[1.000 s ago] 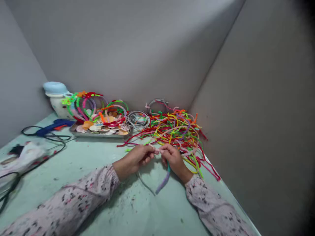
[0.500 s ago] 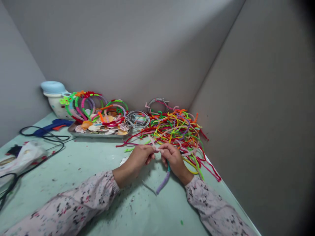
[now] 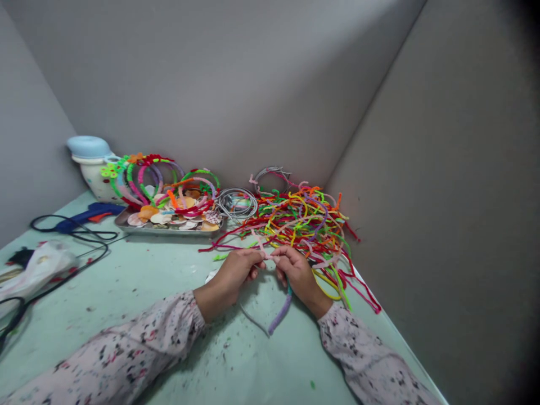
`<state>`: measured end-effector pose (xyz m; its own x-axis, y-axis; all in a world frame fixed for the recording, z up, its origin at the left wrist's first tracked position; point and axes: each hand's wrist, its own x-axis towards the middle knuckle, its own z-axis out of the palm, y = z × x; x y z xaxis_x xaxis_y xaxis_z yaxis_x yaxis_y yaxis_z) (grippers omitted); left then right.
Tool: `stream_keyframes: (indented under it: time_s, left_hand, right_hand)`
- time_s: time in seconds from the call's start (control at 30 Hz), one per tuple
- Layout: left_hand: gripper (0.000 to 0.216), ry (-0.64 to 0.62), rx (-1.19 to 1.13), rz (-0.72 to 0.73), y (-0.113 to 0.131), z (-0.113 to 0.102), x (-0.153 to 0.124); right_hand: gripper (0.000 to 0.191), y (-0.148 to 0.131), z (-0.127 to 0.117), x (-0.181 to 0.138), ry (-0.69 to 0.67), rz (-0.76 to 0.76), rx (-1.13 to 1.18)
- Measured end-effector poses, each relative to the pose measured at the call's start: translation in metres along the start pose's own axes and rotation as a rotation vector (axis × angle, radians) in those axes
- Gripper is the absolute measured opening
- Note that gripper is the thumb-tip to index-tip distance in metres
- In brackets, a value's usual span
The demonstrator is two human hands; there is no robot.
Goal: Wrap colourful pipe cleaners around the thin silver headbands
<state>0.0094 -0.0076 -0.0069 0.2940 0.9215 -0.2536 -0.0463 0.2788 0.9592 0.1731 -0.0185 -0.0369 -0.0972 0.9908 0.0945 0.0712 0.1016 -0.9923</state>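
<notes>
Part-wrapped hoop, lower centre of frame: purple and teal covered, grey stretch bare. Left hand and right hand at centre, fingers of both pinching pink fuzzy stem. Step, probably: winding pink on; next turn calls for snug tension. Stem pile beyond, right of centre

Single head-worn view, facing forward and down, table close below
</notes>
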Motion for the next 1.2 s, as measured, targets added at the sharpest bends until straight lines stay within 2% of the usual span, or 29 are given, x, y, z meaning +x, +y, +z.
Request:
stream_keyframes:
  time_s: [0.3, 0.5, 0.9, 1.2]
  left_hand:
    - [0.019, 0.036, 0.023, 0.014, -0.01, -0.004, 0.008]
    - [0.021, -0.007, -0.033, -0.011, -0.008, -0.005, 0.013]
    - [0.014, -0.029, -0.129, -0.032, -0.015, -0.008, 0.025]
    - [0.015, -0.017, -0.043, 0.019, -0.018, -0.007, 0.024]
  right_hand:
    - [0.018, 0.0, 0.002, 0.004, -0.023, 0.073, -0.032]
    - [0.019, -0.006, -0.006, 0.014, -0.108, 0.163, -0.041]
    - [0.02, 0.006, -0.012, 0.021, -0.147, 0.181, -0.046]
    - [0.019, 0.008, -0.011, 0.023, -0.177, 0.211, -0.045]
